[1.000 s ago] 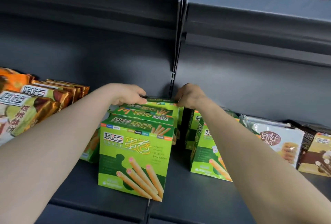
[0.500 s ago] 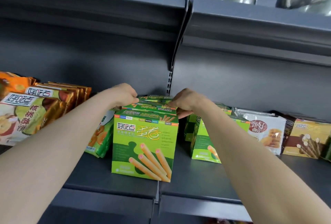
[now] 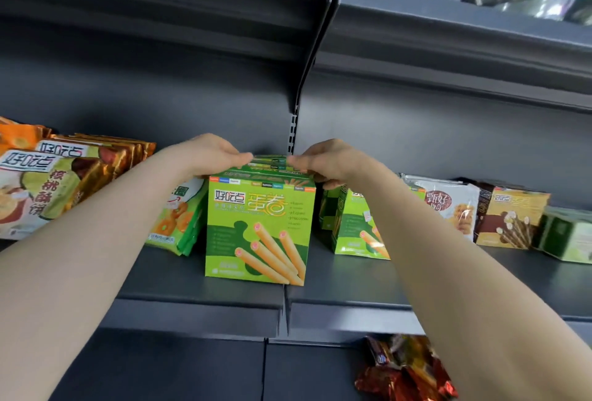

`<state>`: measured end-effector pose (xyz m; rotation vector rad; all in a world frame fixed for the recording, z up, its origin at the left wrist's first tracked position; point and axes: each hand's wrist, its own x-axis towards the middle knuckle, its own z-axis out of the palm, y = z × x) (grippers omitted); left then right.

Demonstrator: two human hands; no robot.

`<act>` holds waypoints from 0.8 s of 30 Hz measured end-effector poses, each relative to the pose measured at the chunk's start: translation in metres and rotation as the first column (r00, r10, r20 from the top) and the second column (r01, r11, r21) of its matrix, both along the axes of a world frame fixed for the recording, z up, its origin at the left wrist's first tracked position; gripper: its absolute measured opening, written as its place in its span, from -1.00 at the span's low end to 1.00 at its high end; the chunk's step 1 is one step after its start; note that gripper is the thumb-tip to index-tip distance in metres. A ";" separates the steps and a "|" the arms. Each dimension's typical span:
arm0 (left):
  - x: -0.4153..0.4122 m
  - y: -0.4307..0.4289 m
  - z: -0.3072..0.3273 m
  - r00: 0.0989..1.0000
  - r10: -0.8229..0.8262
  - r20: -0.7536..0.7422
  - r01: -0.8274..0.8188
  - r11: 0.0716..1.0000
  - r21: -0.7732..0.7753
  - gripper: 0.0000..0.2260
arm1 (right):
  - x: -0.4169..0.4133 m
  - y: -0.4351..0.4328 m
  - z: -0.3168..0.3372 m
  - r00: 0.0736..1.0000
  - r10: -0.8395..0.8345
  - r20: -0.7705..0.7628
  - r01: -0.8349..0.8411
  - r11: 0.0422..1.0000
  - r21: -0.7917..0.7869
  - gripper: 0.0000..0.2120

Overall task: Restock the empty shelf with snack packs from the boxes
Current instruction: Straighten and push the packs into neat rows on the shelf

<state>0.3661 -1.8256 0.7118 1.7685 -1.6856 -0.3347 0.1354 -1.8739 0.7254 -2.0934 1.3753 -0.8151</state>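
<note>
A row of green egg-roll boxes [image 3: 259, 227] stands upright one behind another at the middle of the dark grey shelf [image 3: 198, 285]. My left hand [image 3: 205, 154] curls over the top left of the boxes behind the front one. From the right, my right hand [image 3: 326, 162] grips the same box tops, fingers above and thumb below. The rear boxes are mostly hidden by my hands and the front box.
Orange and green biscuit bags [image 3: 64, 182] lean at the left, with a green cookie pack [image 3: 177, 221] beside the row. More green boxes [image 3: 355, 224], a white bag [image 3: 448, 205] and a brown box [image 3: 509, 218] stand right. Shiny red packs [image 3: 403, 368] lie on the shelf below.
My hands have drawn closer together on top of the green row. The view has pulled back, so the shelf's front edge and the lower shelf now show.
</note>
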 end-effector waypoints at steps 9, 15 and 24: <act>-0.003 0.029 -0.019 0.996 0.009 -0.085 -0.018 0.994 -0.111 -0.38 | -0.004 0.040 -0.009 0.993 0.021 0.118 -0.029 0.997 0.066 -0.52; -0.018 0.050 -0.040 0.980 0.196 -0.046 -0.200 0.925 -0.323 -0.39 | -0.010 0.070 -0.034 0.996 0.089 -0.014 -0.090 0.992 -0.090 -0.36; -0.066 0.071 -0.059 0.989 0.091 0.116 0.015 0.720 -0.694 -0.75 | -0.088 0.084 -0.021 0.986 0.044 0.161 -0.061 0.993 0.105 -0.45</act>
